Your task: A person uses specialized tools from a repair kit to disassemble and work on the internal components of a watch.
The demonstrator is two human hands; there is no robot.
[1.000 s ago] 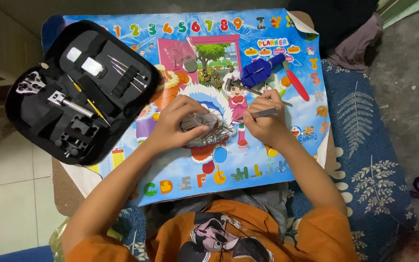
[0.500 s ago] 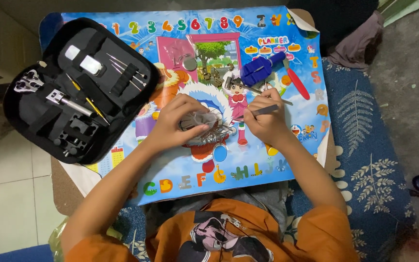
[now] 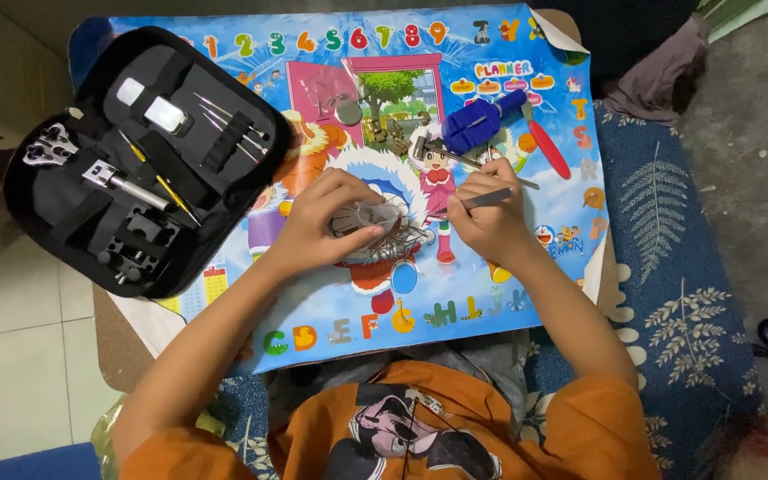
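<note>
Overhead view from the head camera, described from the wearer outward. Nearest the camera is an orange shirt (image 3: 402,427) with a dark printed figure on the chest, and both bare forearms reach forward from it over a colourful poster (image 3: 491,293) that covers a small table (image 3: 117,347). The left hand (image 3: 317,222) is curled, its fingers pressed down on a wristwatch (image 3: 375,227) with a metal band, which lies on the poster near its middle, between the two hands. The right hand (image 3: 491,218) is closed in a pinch on a thin metal tool (image 3: 489,197), held nearly level with its tip pointing toward the watch; whether the tip touches the watch cannot be told. Just beyond the right hand lie a small hammer (image 3: 442,156), a blue plastic tool (image 3: 477,124) and a red-handled tool (image 3: 548,147), close together on the poster. Small metal pieces (image 3: 388,133) and a round grey disc (image 3: 348,111) lie beyond the watch. At far left an open black tool case (image 3: 224,209) overhangs the poster's edge, with picks, pliers and a holder strapped inside. To the right is a blue leaf-patterned cushion (image 3: 668,267).
</note>
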